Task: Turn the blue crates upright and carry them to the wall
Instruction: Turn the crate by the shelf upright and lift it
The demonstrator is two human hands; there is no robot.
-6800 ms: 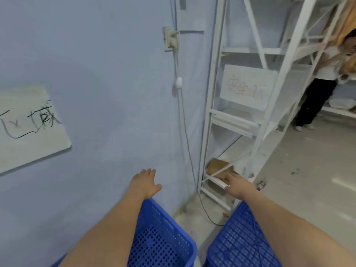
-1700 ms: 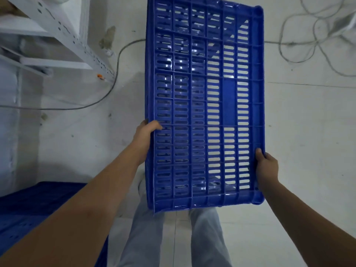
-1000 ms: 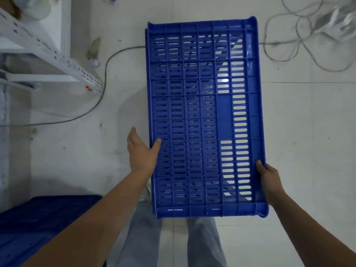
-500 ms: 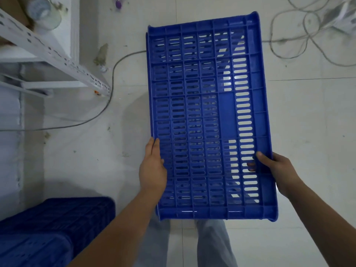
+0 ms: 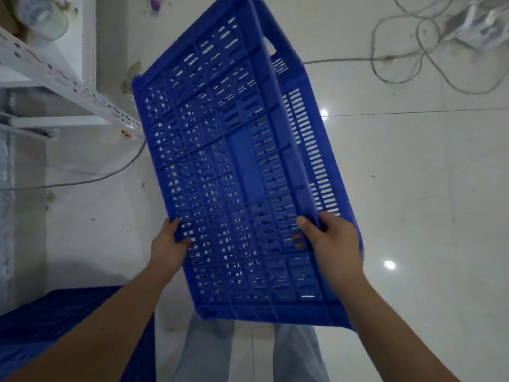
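Observation:
A blue slotted plastic crate (image 5: 237, 172) is lifted off the floor in front of me, bottom side facing me, tilted with its right side raised so its right wall shows. My left hand (image 5: 168, 246) grips the crate's left edge near the close end. My right hand (image 5: 333, 241) grips the right edge, thumb on the bottom face and fingers curled round the side. Another blue crate (image 5: 55, 321) sits on the floor at the lower left, beside the wall.
A white metal shelf frame (image 5: 66, 78) stands at the upper left with a clear container (image 5: 44, 17) on it. A grey cable (image 5: 91, 177) runs across the floor under the crate. More tangled cables (image 5: 413, 59) lie at the upper right. My legs (image 5: 248, 354) are below the crate.
The crate has tipped from lying flat to a slant, its right side rising and far end swinging left. Both hands have closed tighter round its edges.

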